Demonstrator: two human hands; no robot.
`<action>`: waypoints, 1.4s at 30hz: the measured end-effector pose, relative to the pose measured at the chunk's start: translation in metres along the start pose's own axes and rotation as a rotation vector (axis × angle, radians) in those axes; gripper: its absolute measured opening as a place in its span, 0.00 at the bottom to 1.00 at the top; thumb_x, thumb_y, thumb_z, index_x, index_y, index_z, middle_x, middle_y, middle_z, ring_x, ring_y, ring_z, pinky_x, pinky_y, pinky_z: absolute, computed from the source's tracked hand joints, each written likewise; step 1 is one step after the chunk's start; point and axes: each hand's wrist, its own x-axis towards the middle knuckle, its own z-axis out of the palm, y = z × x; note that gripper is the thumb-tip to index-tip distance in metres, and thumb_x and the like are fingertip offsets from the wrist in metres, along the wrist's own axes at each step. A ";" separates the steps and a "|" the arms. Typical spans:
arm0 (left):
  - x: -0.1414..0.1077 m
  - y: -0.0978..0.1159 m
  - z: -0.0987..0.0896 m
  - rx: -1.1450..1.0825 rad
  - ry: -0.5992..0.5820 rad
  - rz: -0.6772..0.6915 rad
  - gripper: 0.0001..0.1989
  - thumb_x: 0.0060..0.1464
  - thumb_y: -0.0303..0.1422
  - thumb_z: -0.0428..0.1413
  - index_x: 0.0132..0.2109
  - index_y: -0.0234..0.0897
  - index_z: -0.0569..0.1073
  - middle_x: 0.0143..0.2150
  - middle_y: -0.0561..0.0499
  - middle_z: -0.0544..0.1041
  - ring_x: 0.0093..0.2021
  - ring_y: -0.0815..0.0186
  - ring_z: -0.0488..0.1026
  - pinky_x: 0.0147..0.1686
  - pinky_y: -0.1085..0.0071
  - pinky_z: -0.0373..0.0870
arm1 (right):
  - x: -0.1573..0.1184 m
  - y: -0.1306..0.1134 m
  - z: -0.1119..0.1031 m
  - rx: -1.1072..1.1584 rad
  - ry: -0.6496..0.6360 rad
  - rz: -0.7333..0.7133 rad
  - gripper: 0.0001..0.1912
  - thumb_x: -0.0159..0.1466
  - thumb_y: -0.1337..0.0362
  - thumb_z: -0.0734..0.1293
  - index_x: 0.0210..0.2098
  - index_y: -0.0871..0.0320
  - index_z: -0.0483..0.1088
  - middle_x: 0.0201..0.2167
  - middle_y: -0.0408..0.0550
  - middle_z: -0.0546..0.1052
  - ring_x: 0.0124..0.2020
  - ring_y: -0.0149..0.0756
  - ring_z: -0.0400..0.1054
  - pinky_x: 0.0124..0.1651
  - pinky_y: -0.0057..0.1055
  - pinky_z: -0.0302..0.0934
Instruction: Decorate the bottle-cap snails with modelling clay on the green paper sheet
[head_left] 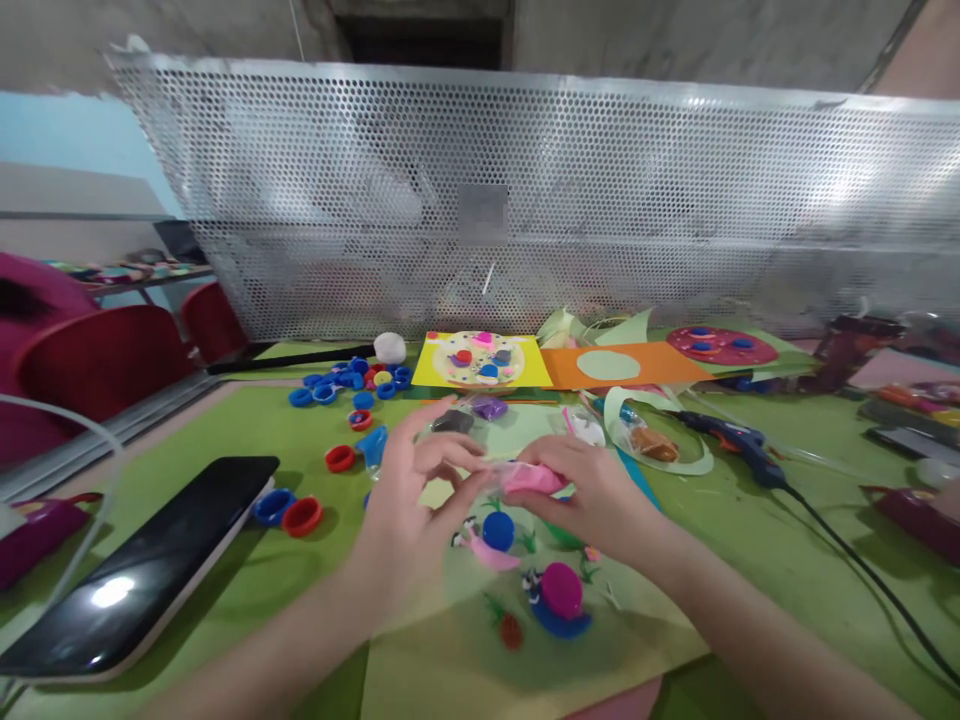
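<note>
My right hand (592, 490) is closed around a pink lump of modelling clay (534, 480) in clear plastic wrap. Thumb and fingers of my left hand (427, 485) pinch the loose end of that wrap. Beneath both hands lies a pale sheet (420, 650) bearing a craft picture. On it are a pink snail figure (491, 550) with a blue cap shell (498, 531) and a blue snail figure (559, 625) with a magenta cap shell (562, 590). A small brown clay piece (511, 631) with green leaves sits lower left of them.
At left lies a black phone (150, 570) near blue and red bottle caps (303, 516). A glue gun (739, 445) with its cord is at right. Wrapped brown clay (654, 444), a yellow card (421, 370) and an orange card (675, 365) lie behind, before a perforated metal panel (337, 200).
</note>
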 end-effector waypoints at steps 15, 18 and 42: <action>0.004 -0.007 -0.007 0.314 -0.185 0.365 0.38 0.59 0.34 0.50 0.66 0.42 0.34 0.33 0.52 0.80 0.42 0.62 0.74 0.42 0.66 0.72 | 0.002 -0.006 0.003 0.222 -0.019 0.149 0.09 0.56 0.67 0.67 0.21 0.59 0.64 0.21 0.40 0.69 0.24 0.27 0.60 0.27 0.23 0.54; 0.004 -0.007 -0.007 0.272 -0.224 0.278 0.37 0.59 0.34 0.50 0.66 0.44 0.35 0.32 0.52 0.80 0.42 0.62 0.75 0.42 0.65 0.72 | 0.001 -0.008 0.003 0.259 -0.032 0.131 0.09 0.56 0.70 0.66 0.21 0.59 0.63 0.22 0.40 0.69 0.25 0.27 0.61 0.29 0.23 0.54; 0.018 -0.003 -0.004 -0.624 -0.038 -0.699 0.46 0.38 0.30 0.65 0.62 0.32 0.53 0.26 0.56 0.77 0.25 0.72 0.69 0.29 0.75 0.64 | 0.002 -0.010 -0.002 0.212 0.005 0.206 0.18 0.57 0.65 0.65 0.17 0.59 0.51 0.16 0.36 0.55 0.20 0.24 0.47 0.21 0.22 0.42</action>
